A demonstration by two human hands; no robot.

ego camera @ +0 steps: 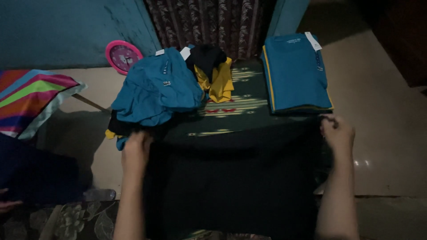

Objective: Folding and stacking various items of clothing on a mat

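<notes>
Dark cloth, a black garment [231,178], lies spread flat on a patterned green mat [240,104] on the floor, straight in front of the person and between both arms. It looks soft and light, with no stiffness of its own, so it should sag and crease wherever it is not held; the top corners seem the best places to take it, since a hold there would let the rest hang straight. The left hand [136,149] rests at the garment's upper left corner with its fingers curled down onto the fabric, its grip closed on the cloth. The right hand [336,132] is at the upper right corner, fingers pinched shut on the edge.

Just beyond the left hand sits a loose heap of teal shirts [155,89], with a yellow and black shirt [215,73] bunched beside it. Farther right, near the right hand, is a neat folded stack [296,73] of teal shirts with a tag on top. A pink round clock [122,56] leans against the teal wall, and a striped cloth [31,100] lies at far left.
</notes>
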